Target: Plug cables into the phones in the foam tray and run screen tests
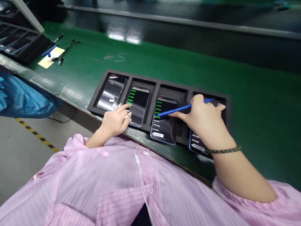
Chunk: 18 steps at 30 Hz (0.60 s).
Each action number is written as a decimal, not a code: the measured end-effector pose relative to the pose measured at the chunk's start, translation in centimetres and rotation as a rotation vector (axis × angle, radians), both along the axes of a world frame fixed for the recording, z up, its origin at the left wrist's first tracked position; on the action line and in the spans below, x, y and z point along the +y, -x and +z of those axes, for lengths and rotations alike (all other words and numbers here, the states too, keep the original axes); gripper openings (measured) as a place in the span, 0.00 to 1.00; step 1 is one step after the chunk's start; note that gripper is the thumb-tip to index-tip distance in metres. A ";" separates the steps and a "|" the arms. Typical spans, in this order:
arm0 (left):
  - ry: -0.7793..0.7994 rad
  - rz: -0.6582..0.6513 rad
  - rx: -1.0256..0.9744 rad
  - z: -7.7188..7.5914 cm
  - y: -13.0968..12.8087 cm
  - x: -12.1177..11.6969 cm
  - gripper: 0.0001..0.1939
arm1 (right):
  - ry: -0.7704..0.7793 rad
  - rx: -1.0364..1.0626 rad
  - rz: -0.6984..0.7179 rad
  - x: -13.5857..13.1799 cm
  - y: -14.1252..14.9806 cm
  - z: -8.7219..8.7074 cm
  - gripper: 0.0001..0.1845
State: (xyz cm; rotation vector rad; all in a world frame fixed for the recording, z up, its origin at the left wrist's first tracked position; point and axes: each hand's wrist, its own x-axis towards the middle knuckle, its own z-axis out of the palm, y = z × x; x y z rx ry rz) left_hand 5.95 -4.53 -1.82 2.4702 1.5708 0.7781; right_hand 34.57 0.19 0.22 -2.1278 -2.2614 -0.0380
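Observation:
A black foam tray with several compartments lies at the bench edge. My right hand grips a blue pen-like stick. Its tip points left onto the screen of a phone that overlaps the front rim of the third compartment. Below my right wrist, another phone is partly covered. My left hand has its fingers apart, fingertips on the lower part of the phone in the second compartment. Small white bits by those fingers are unclear. The leftmost phone has a dark, glossy screen. The other phones show lines of text, some green.
On the left, a second black tray holds several phones. A yellow paper, blue pen-like items and black cables lie on the green bench. Another person's blue sleeve is at far left. A white earphone wire hangs in front of me.

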 end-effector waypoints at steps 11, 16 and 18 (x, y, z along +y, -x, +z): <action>-0.062 -0.039 -0.072 -1.0 1.1 2.7 0.23 | 0.152 -0.084 0.013 0.5 2.4 3.6 0.28; -0.116 0.027 -0.472 -0.5 2.7 1.9 0.30 | 0.146 -0.090 -0.001 0.4 3.2 4.2 0.29; -0.033 0.082 -0.618 -0.1 3.5 0.6 0.31 | 0.165 -0.095 -0.020 0.5 3.2 4.3 0.29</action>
